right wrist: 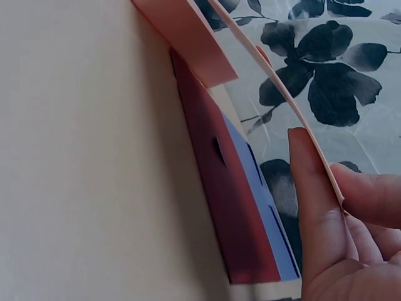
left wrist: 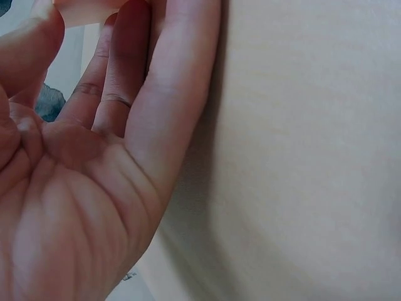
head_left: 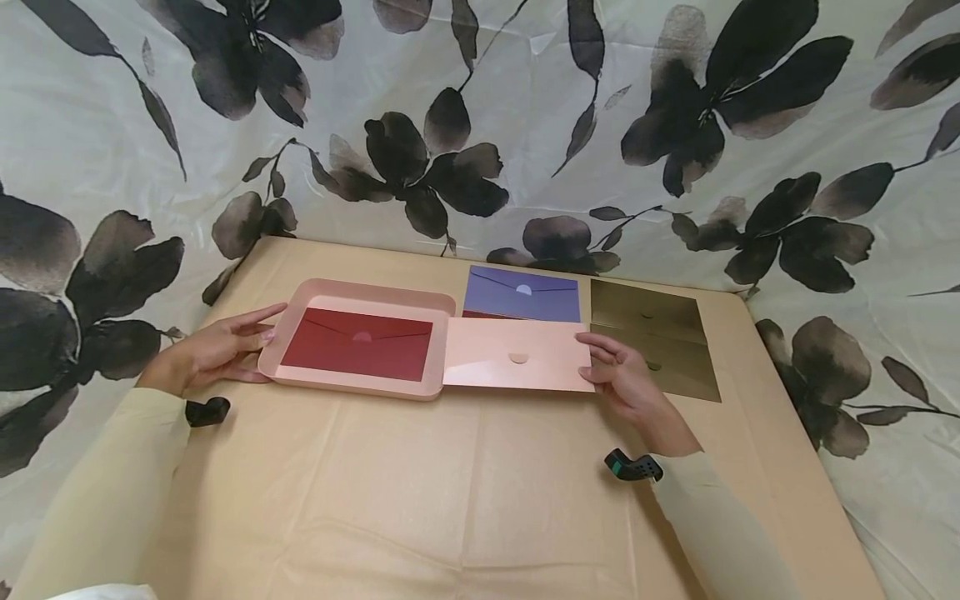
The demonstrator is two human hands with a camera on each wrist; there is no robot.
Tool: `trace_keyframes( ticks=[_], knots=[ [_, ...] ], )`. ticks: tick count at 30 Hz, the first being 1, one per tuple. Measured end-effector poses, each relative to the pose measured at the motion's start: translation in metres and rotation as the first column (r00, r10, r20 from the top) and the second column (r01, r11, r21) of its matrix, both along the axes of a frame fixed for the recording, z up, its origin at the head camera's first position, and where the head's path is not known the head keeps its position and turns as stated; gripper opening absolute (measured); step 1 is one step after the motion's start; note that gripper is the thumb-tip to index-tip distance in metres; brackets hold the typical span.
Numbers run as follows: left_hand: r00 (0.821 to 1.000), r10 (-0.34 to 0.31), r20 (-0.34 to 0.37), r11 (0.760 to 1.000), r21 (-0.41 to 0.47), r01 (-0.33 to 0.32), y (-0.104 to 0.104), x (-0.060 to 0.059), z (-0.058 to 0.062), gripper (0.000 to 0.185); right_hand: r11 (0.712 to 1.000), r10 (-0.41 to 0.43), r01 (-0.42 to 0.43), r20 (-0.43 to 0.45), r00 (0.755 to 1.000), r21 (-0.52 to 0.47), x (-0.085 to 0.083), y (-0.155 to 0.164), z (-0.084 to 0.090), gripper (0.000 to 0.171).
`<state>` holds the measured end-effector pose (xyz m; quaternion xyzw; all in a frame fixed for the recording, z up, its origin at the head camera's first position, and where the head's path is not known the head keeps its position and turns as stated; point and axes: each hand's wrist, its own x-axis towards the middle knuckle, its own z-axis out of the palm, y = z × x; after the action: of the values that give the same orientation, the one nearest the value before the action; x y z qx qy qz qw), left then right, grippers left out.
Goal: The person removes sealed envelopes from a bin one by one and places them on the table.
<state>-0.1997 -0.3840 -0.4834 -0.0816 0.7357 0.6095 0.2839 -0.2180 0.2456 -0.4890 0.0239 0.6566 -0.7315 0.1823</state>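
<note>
A pink tray [head_left: 355,390] with rounded corners lies at the left of the table, a dark red envelope [head_left: 352,354] flat inside it. At the tray's left end my left hand [head_left: 213,352] grips the rim, thumb on the near side. My right hand [head_left: 618,371] pinches the right edge of a pale pink envelope [head_left: 495,346] between thumb and fingers. Its left edge meets the tray's right rim in the head view. In the right wrist view, this envelope [right wrist: 276,78] is seen edge-on, raised above a dark red envelope [right wrist: 219,188] and a blue-purple one [right wrist: 257,182].
Behind the held envelope lies the blue-purple envelope [head_left: 522,293], overlapping the dark red one. Olive-gold envelopes [head_left: 645,312] lie to the right, partly behind my right hand. A tan cloth covers the table [head_left: 420,500]; a floral sheet [head_left: 540,100] hangs behind.
</note>
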Motion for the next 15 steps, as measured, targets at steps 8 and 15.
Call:
trace_keyframes(
  ticks=[8, 15],
  knots=[
    [1.0, 0.011, 0.013, 1.0, 0.004, -0.011, 0.0, 0.0, 0.0, 0.077, 1.0, -0.003, 0.004, 0.022, 1.0, -0.029, 0.005, 0.014, -0.005, 0.053],
    [1.0, 0.002, 0.003, 1.0, 0.0, -0.002, -0.001, -0.001, 0.0, 0.077, 0.999, -0.011, 0.012, 0.034, 0.999, -0.051, 0.009, 0.026, -0.007, 0.053]
  ],
)
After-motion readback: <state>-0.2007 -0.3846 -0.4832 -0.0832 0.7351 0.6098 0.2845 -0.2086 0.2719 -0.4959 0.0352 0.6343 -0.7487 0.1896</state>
